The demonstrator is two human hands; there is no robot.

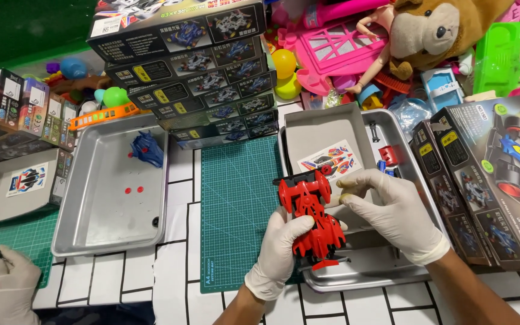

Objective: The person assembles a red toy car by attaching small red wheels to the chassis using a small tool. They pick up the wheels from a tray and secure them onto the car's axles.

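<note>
Both my hands wear white gloves. My left hand (281, 250) grips a red toy car body (311, 219) from below, over the front edge of a metal tray (416, 180). My right hand (395, 210) rests beside the car's right side, fingertips touching its top end near the black part. Inside the tray lie a grey box lid (326, 129), a sticker sheet (330, 159) and small red and blue parts (388, 157).
A green cutting mat (236, 198) lies left of the tray. A second metal tray (115, 186) holds a blue car shell (145, 148) and red bits. Stacked toy car boxes (194, 72) stand behind. More boxes (489, 186) sit right. Another person's gloved hand (10, 289) is at bottom left.
</note>
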